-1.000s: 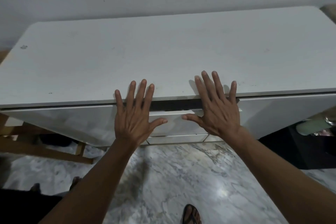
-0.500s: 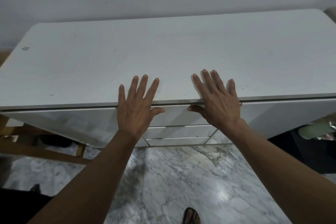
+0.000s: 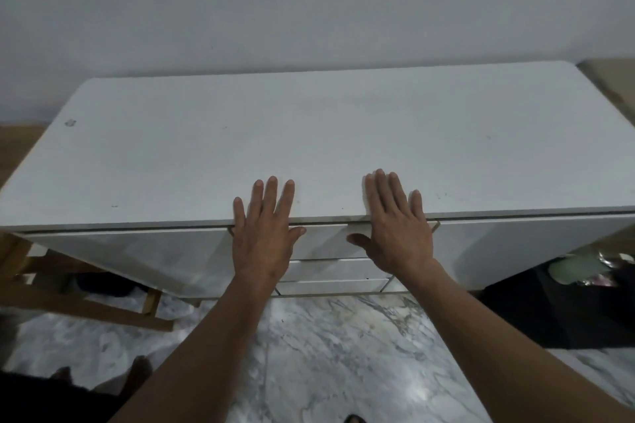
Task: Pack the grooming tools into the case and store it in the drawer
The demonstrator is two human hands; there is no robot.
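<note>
White cabinet top (image 3: 309, 134) w/ plain wall behind, marble floor (image 3: 326, 354) below — nothing on it. Top drawer (image 3: 326, 240) at centre front, looks shut flush. Left hand (image 3: 263, 233) & right hand (image 3: 395, 230): both flat, fingers spread, gripping nothing, palms against drawer front, fingertips over top edge. Step, by my read: closing push, last one. Next: lift hands off, check front sits even. Case & grooming tools not visible — presumably inside drawer; can't confirm. Lower drawers partly hidden by wrists.
</note>
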